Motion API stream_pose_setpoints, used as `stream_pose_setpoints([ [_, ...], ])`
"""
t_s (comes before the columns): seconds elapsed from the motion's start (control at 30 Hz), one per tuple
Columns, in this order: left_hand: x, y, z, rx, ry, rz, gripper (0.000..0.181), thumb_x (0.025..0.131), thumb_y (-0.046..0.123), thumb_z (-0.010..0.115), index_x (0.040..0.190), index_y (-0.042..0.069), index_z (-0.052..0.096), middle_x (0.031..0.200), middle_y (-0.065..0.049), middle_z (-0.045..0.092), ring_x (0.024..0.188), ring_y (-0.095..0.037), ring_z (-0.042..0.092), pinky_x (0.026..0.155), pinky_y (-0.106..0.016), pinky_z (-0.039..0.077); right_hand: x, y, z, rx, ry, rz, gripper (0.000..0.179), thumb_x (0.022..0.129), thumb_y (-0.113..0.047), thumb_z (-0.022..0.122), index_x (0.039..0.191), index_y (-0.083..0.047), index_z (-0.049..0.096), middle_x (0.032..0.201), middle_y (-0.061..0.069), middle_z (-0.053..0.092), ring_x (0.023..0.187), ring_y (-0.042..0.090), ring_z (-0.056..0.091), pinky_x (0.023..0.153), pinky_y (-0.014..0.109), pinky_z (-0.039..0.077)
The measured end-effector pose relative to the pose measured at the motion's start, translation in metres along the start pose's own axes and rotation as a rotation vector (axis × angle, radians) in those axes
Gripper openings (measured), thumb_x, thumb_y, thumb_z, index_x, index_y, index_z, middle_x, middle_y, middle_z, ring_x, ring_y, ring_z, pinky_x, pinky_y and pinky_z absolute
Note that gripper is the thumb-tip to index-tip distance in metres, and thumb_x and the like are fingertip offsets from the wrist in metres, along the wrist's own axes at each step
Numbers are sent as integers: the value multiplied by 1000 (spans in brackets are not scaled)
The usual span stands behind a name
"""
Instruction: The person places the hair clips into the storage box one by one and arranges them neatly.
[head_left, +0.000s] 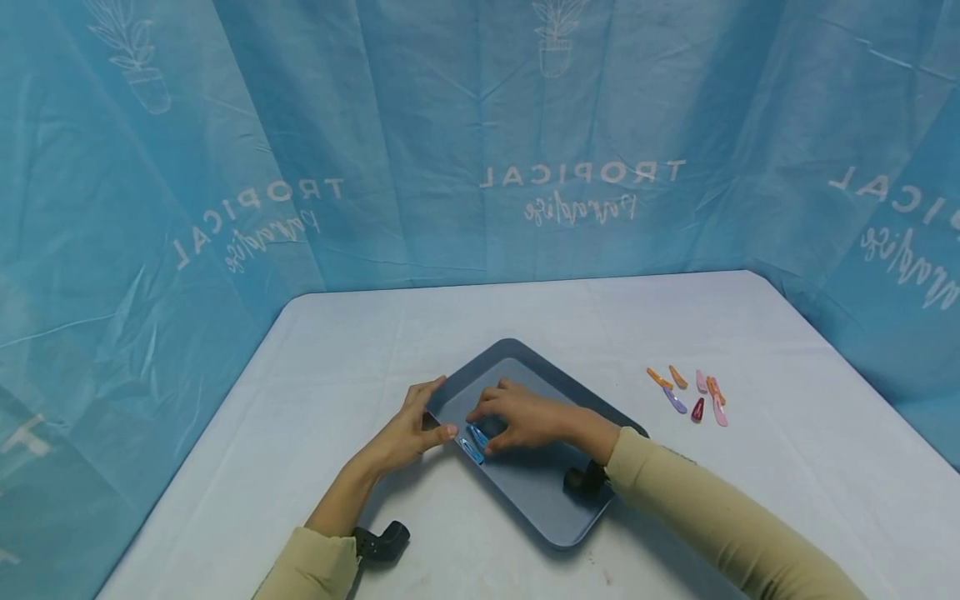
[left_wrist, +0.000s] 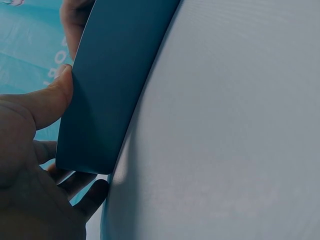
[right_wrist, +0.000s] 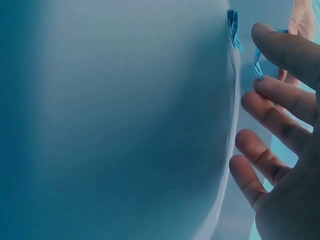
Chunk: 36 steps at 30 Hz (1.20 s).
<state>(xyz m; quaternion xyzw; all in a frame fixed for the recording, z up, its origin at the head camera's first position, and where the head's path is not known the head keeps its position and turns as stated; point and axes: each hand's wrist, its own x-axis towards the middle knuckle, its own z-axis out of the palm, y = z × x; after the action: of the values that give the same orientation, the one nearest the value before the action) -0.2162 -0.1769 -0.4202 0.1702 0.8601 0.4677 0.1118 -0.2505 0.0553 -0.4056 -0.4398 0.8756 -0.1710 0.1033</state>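
Note:
A grey rectangular tray (head_left: 525, 492) lies slanted on the white table. My left hand (head_left: 408, 433) grips its left corner, the thumb at the rim and the other fingers around the outside, as the tray wall (left_wrist: 110, 90) in the left wrist view also shows. Inside the tray, by the left side, my right hand (head_left: 525, 417) pinches a blue hair clip (right_wrist: 257, 65) between thumb and index finger; its other fingers are spread. Right beside it, along the tray's wall, is a second blue hair clip (head_left: 470, 450).
Right of the tray, several hair clips lie loosely grouped on the table (head_left: 337, 350): orange (head_left: 678, 377), purple (head_left: 675, 401), dark red (head_left: 698, 410) and pink (head_left: 720, 412) ones. A blue printed curtain (head_left: 450, 125) hangs behind and at both sides.

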Motion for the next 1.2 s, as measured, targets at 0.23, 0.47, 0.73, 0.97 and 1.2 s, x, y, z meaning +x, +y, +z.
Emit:
stream_pose_setpoints([
  [0.23,0,0,0,1,1,1,84,89,26,66,152,11,12,150,-16,15,142,-38,15,111,-58,23,2,2,3,-20,-16,11,50,81,-36,73,127,-20,61,119,-3,57,98,12,40,83,28,38],
  [0.47,1,-2,0,1,-10,6,84,90,27,65,152,12,11,151,-16,13,144,-39,12,111,-58,22,3,4,6,-36,-11,1,49,80,-38,74,125,-22,62,118,-5,56,100,11,41,85,29,39],
  [0.73,1,-2,-1,4,-16,9,84,90,28,64,153,12,11,151,-16,12,144,-39,10,111,-59,22,4,5,8,-69,-10,-4,49,80,-41,73,125,-25,62,116,-5,54,98,10,39,87,30,35],
  [0.97,1,-3,-1,2,-19,22,85,90,29,64,152,11,11,151,-16,13,144,-39,9,111,-60,22,4,3,9,-76,-4,1,51,78,-42,74,125,-26,62,114,-6,53,95,10,37,84,29,33],
  [1.2,1,-2,-1,1,-15,15,85,89,30,65,152,11,11,150,-16,13,144,-39,10,111,-59,21,3,2,10,-84,-1,-3,52,78,-42,74,125,-26,62,114,-5,53,94,10,36,82,29,31],
])
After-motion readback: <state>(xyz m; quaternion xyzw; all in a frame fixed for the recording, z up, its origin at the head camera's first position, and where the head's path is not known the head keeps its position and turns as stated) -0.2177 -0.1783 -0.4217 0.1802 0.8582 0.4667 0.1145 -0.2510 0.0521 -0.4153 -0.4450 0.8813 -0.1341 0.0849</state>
